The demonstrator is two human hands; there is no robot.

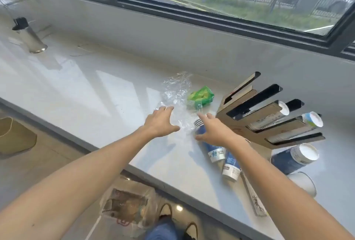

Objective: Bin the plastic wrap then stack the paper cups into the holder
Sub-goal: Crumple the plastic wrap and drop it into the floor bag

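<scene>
Your left hand (pixel 160 122) hovers with fingers spread over the clear plastic wrap (pixel 175 93) at frame centre on the desk (pixel 86 90). Your right hand (pixel 213 130), fingers open, covers the lying stack of paper cups (pixel 217 151); the cup holder (pixel 269 116) stands right.

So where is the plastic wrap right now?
In the head view the plastic wrap lies on the counter, centre frame, just left of the green packet and just beyond the left hand.
</scene>
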